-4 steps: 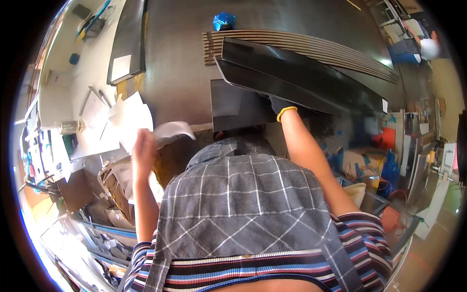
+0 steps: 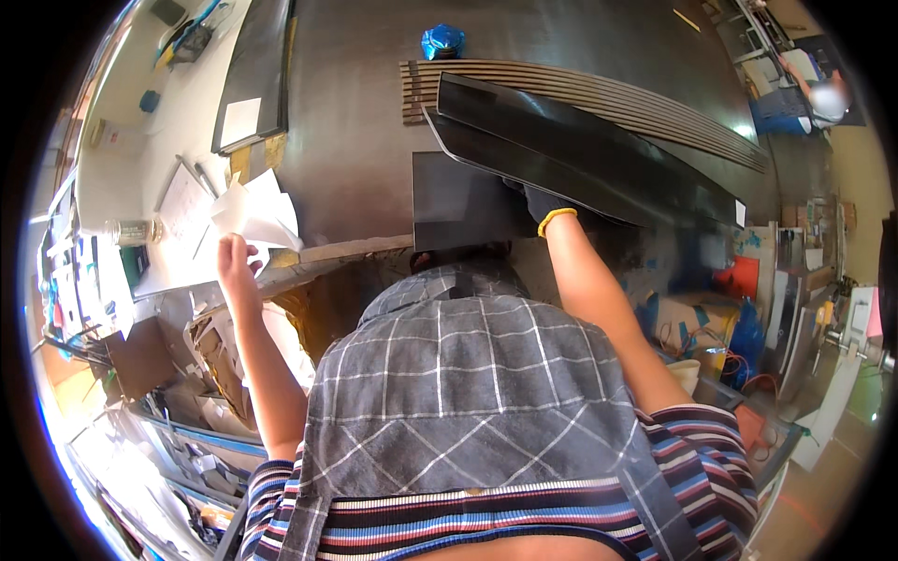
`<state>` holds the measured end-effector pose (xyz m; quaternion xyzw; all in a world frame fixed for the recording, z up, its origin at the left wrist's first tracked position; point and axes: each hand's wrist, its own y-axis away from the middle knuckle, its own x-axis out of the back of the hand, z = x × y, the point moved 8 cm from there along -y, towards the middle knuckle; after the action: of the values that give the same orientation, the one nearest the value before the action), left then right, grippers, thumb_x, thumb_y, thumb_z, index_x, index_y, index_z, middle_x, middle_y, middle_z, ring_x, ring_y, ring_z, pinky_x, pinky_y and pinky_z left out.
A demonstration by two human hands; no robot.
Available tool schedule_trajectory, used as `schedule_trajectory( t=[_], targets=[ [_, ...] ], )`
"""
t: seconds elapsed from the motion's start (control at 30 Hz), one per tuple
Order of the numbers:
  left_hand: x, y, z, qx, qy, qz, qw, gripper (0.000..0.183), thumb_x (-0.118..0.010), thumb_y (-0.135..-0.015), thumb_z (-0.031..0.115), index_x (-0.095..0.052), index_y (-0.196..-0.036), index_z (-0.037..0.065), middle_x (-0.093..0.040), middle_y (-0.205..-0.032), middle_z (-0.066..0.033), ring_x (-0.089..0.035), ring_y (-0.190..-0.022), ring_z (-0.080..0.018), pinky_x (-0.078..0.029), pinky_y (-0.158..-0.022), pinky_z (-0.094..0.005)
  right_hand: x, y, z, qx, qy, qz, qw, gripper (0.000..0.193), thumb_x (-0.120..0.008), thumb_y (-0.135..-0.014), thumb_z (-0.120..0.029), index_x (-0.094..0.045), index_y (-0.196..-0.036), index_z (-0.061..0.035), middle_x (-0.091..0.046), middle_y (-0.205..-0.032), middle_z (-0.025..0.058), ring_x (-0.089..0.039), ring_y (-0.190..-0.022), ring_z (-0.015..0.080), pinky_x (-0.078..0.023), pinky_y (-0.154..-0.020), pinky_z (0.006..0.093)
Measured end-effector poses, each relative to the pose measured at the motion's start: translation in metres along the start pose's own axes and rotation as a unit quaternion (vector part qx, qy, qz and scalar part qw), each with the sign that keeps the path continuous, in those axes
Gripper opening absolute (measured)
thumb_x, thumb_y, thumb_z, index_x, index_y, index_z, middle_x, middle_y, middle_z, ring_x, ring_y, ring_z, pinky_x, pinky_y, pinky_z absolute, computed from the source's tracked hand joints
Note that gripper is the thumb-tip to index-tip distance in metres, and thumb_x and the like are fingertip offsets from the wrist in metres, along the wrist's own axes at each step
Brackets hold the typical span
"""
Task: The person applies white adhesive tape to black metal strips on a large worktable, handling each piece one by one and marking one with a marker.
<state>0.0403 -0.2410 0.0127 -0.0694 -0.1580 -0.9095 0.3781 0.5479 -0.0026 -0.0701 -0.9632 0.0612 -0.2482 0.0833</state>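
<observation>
My left hand [image 2: 238, 266], bare and with its fingers curled, is at the edge of a crumpled white paper sheet [image 2: 267, 213] and seems to pinch it. My right hand [image 2: 543, 202], in a dark glove with a yellow wristband, reaches under the near edge of a long glossy black panel [image 2: 580, 150]. The panel hides its fingers, so its grip does not show. Slanting across the bench, the panel has a long fold or overlap and a small white label at its right end. Under its left part lies a flat black sheet [image 2: 444, 201].
Behind the panel lie several brown slatted strips [image 2: 419, 92] and a blue wrapped bundle [image 2: 442, 41]. A stack of dark panels [image 2: 257, 79] is at the left, and a glass jar [image 2: 133, 231] stands near papers. An open cardboard box [image 2: 220, 360] sits below my left arm. Another person [image 2: 781, 107] works far right.
My left hand has moved left and a little upward. The loose white strip that trailed to its right no longer shows there. My right hand stays at the panel.
</observation>
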Motion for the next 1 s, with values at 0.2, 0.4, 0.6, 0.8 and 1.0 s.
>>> schedule_trajectory(
  t=[0.2,0.4,0.6,0.8,1.0],
  targets=[
    [-0.023,-0.021,-0.026,-0.087,0.080,0.171,0.978,0.039,-0.057,-0.088,0.007,-0.045,-0.123,0.000,-0.051,-0.116,-0.0105,-0.053,-0.094,-0.0177,-0.046,-0.081,-0.0329,0.001,-0.001,-0.001,0.004,0.005,-0.002,1.000,0.013,-0.064,-0.083,-0.013,-0.064,-0.092,-0.0033,-0.064,-0.086,0.0042,-0.058,-0.083,0.0146,-0.047,-0.074,0.0306],
    [-0.228,0.073,-0.035,0.264,0.279,-0.253,0.888,0.052,-0.048,-0.095,0.034,-0.041,-0.136,0.004,-0.051,-0.135,-0.0118,-0.042,-0.129,-0.0243,-0.028,-0.105,-0.0430,-0.003,-0.002,-0.003,0.006,0.004,-0.007,1.000,0.013,-0.064,-0.083,-0.012,-0.064,-0.092,-0.0031,-0.064,-0.087,0.0043,-0.058,-0.084,0.0144,-0.046,-0.075,0.0304],
    [-0.237,0.078,-0.022,0.243,0.203,-0.253,0.914,0.050,-0.044,-0.096,0.036,-0.043,-0.135,0.004,-0.054,-0.133,-0.0082,-0.045,-0.125,-0.0216,-0.024,-0.107,-0.0429,-0.002,-0.003,-0.006,0.003,-0.005,-0.002,1.000,0.012,-0.064,-0.083,-0.011,-0.064,-0.092,-0.0028,-0.064,-0.088,0.0045,-0.058,-0.086,0.0143,-0.046,-0.076,0.0303],
    [-0.267,0.082,-0.014,0.221,0.313,-0.337,0.860,0.052,-0.039,-0.097,0.044,-0.049,-0.129,0.004,-0.058,-0.124,-0.0078,-0.059,-0.103,-0.0192,-0.047,-0.088,-0.0399,0.005,-0.002,-0.026,-0.002,-0.038,-0.005,0.999,0.012,-0.064,-0.083,-0.010,-0.064,-0.093,-0.0026,-0.064,-0.089,0.0046,-0.058,-0.088,0.0141,-0.046,-0.077,0.0302],
    [-0.308,0.095,0.022,0.285,0.287,-0.485,0.775,0.061,-0.038,-0.093,0.056,-0.052,-0.123,0.005,-0.064,-0.107,-0.0107,-0.064,-0.094,-0.0213,-0.055,-0.073,-0.0375,0.005,0.073,-0.117,-0.190,-0.295,-0.292,0.890,0.012,-0.064,-0.083,-0.009,-0.064,-0.093,-0.0025,-0.064,-0.092,0.0045,-0.058,-0.089,0.0139,-0.046,-0.077,0.0303]
  ],
)
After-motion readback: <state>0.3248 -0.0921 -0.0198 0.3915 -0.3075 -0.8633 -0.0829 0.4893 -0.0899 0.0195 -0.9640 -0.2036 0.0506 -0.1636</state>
